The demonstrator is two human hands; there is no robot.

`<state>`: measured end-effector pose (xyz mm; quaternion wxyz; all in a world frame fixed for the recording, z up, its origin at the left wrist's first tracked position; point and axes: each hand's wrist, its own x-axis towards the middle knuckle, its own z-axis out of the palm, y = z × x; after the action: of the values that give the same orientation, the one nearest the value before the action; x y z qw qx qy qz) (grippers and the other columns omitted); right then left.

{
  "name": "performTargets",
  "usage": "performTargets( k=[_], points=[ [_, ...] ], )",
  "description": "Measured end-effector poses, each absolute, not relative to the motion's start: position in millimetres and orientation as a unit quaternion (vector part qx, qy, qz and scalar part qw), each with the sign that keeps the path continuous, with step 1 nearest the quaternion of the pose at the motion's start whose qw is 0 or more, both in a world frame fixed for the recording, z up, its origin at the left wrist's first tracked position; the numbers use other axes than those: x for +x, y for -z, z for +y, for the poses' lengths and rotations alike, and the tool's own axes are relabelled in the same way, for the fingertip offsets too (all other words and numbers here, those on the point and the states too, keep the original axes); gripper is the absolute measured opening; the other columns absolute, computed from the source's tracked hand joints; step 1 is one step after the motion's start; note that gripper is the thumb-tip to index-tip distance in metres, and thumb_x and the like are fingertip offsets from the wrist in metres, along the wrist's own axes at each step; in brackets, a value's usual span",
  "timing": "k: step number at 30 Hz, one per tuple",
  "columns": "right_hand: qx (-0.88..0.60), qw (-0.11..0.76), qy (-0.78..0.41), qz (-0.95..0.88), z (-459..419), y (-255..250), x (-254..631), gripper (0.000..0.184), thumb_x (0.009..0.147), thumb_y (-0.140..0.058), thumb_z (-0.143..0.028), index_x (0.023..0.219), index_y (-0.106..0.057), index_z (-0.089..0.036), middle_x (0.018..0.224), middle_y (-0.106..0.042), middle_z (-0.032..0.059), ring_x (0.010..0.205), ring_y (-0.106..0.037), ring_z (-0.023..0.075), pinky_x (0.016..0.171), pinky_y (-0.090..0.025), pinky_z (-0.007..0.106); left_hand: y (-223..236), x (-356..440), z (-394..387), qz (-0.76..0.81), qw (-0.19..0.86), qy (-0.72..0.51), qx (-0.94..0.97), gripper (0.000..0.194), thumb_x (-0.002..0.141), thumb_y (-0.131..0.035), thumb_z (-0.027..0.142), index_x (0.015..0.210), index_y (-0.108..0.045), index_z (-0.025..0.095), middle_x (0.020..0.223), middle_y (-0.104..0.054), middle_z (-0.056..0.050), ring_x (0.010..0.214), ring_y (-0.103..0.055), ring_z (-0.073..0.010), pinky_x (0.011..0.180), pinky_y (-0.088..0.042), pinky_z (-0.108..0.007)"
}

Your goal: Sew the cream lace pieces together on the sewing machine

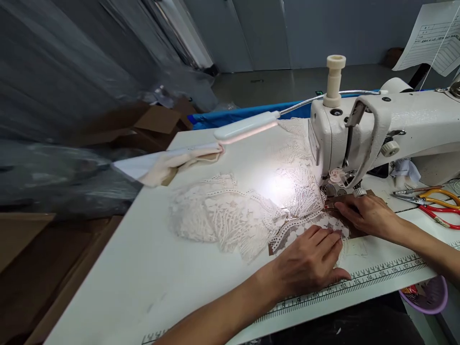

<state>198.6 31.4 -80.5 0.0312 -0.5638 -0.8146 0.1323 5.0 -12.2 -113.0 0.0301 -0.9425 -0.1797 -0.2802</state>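
On the white table [151, 268], just in front of the sewing machine [377, 129], white lace [230, 215] lies bunched under the lamp [246, 127]. Left hand [309, 261] rests flat on the lace's near edge, fingers together. Right hand [366, 215] presses the lace down beside the needle, fingers extended. Scissors [436, 206] lie well apart at right.

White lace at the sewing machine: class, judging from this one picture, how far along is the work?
Done: most white lace lies bunched left of the sewing machine. In hand: left hand and right hand press the lace edge flat by the needle. Left: cannot tell how much stays unsewn.
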Motion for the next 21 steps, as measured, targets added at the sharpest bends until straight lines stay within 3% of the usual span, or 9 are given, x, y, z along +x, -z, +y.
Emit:
performTargets(
  k=[6, 16, 21],
  points=[
    [-0.546, -0.039, -0.085, -0.833, 36.2, 82.6, 189.8, 0.049, 0.101, -0.036, -0.049, 0.081, -0.069, -0.018, 0.064, -0.067, 0.0056, 0.056, -0.060, 0.0172, 0.052, -0.026, 0.028, 113.4, 4.0, -13.7, -0.179, 0.030, 0.273, -0.945, 0.046, 0.097, -0.048, 0.044, 0.098, -0.065, 0.001, 0.098, -0.070, -0.018, 0.088, -0.066, -0.0252, 0.075, -0.057, -0.039],
    [-0.545, 0.015, -0.078, -0.835, 33.7, 84.6, 193.3, 0.045, 0.099, -0.043, -0.044, 0.073, -0.068, -0.018, 0.048, -0.056, 0.0016, 0.046, -0.052, 0.0135, 0.048, -0.024, 0.025, 112.7, 2.1, -11.9, -0.177, 0.041, 0.264, -0.947, 0.044, 0.098, -0.048, 0.043, 0.098, -0.066, 0.003, 0.097, -0.070, -0.017, 0.087, -0.065, -0.0243, 0.071, -0.057, -0.038],
    [-0.558, 0.026, -0.095, -0.824, 31.8, 85.3, 195.5, 0.044, 0.099, -0.043, -0.043, 0.074, -0.068, -0.018, 0.053, -0.060, 0.0019, 0.049, -0.054, 0.0134, 0.049, -0.027, 0.025, 114.5, 4.7, -13.1, -0.173, 0.046, 0.269, -0.947, 0.045, 0.098, -0.048, 0.043, 0.097, -0.066, 0.001, 0.096, -0.070, -0.017, 0.085, -0.065, -0.0246, 0.070, -0.057, -0.038]
  ],
)
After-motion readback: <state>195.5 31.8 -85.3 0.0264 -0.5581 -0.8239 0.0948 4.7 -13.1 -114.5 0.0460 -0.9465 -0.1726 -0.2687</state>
